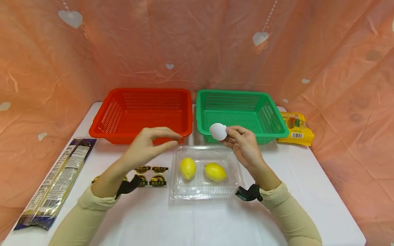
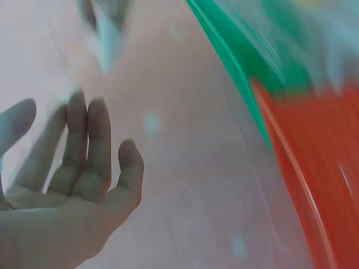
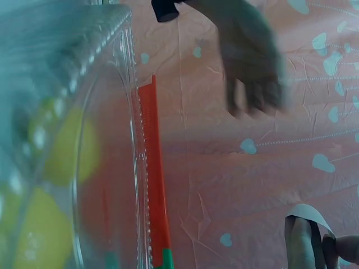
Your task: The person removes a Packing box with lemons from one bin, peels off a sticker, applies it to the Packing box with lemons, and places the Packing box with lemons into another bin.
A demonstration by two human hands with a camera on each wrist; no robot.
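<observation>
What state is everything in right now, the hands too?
Clear container: looks closed.
Two lemons: whole, inside the container.
Thin white piece: curved, pinched in the right hand.
Left hand: raised, holding nothing.
Red basket: upright, open-topped.
Green basket: upright, open-topped.
Sticker sheet: lying flat, partly hidden.
Yellow packet: lying beside the green basket; sealed or not, unclear.
Long packet: lying flat; sealed or not, unclear.
</observation>
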